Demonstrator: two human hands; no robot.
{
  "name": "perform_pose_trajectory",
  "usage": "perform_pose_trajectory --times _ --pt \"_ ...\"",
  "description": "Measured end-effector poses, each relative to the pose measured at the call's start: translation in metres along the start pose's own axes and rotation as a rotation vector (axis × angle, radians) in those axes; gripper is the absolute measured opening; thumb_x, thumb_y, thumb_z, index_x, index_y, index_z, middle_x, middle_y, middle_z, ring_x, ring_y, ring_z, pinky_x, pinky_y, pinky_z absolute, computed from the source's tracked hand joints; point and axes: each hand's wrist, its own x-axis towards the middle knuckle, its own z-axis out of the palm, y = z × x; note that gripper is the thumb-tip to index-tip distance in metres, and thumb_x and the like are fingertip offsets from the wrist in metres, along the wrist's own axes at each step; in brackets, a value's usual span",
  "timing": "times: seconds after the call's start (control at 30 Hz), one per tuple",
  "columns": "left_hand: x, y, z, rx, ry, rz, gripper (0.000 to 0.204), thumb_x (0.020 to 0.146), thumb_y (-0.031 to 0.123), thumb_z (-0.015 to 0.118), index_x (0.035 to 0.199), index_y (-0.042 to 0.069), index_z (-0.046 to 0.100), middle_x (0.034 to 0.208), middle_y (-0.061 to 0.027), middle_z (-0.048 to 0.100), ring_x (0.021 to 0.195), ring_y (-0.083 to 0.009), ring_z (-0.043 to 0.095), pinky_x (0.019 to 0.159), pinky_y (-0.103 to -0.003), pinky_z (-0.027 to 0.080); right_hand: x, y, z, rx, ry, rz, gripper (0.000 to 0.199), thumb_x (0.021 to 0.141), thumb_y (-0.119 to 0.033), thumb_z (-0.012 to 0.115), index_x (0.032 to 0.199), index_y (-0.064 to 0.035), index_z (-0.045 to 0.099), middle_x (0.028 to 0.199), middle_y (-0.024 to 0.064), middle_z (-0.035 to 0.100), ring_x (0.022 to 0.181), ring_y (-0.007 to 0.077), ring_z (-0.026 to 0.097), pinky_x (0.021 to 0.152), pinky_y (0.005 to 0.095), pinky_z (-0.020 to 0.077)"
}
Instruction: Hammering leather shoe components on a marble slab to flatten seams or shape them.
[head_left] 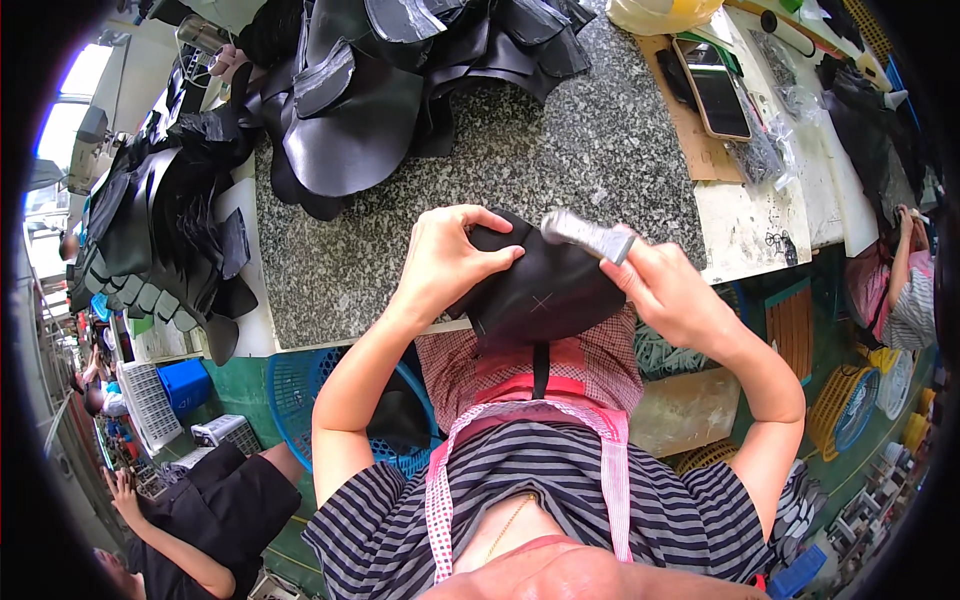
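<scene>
Tabletop of speckled granite fills the upper centre, a heap of black leather pieces at its upper left. At frame centre, a black leather piece is pinched by the left hand; the right hand grips a grey tool against it.

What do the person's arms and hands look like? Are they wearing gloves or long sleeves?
No gloves: the left hand and right hand are bare, and both forearms are bare too. The sleeves are short, from a dark-and-grey striped top. Over it goes a red-and-white checked apron. I can see no rings or watch.
</scene>
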Motion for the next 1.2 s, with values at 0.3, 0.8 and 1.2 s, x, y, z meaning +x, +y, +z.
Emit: perform_pose_trajectory --times 0.3,0.8,1.2 --pt "0.001 0.002 -0.002 0.045 -0.015 0.055 0.031 0.074 0.021 0.091 0.097 0.002 0.081 0.093 -0.017 0.079 0.088 -0.0278 0.077 0.086 -0.036 0.059 0.02 -0.007 0.003 -0.028 0.116 -0.082 0.025 0.11 -0.024 0.053 0.114 0.0002 0.055 0.08 0.027 0.067 0.079 0.0492 0.068 0.066 0.0526 0.05" --pt "-0.035 -0.011 -0.001 0.044 0.063 0.128 0.031 0.077 0.013 0.089 0.102 0.002 0.074 0.099 -0.0132 0.076 0.095 -0.0249 0.074 0.088 -0.034 0.057 0.018 -0.006 0.014 -0.069 0.029 -0.088 0.025 0.11 -0.024 0.051 0.116 0.0005 0.052 0.08 0.028 0.066 0.079 0.0503 0.067 0.067 0.0561 0.0486" --pt "-0.031 -0.01 -0.002 0.004 0.006 0.119 0.024 0.078 0.012 0.085 0.096 0.0 0.074 0.094 -0.0156 0.074 0.086 -0.0273 0.073 0.081 -0.037 0.056 0.014 -0.005 0.026 -0.109 0.13 -0.178 0.022 0.108 -0.022 0.056 0.11 -0.0016 0.049 0.076 0.0256 0.065 0.077 0.0481 0.068 0.063 0.0545 0.0504"
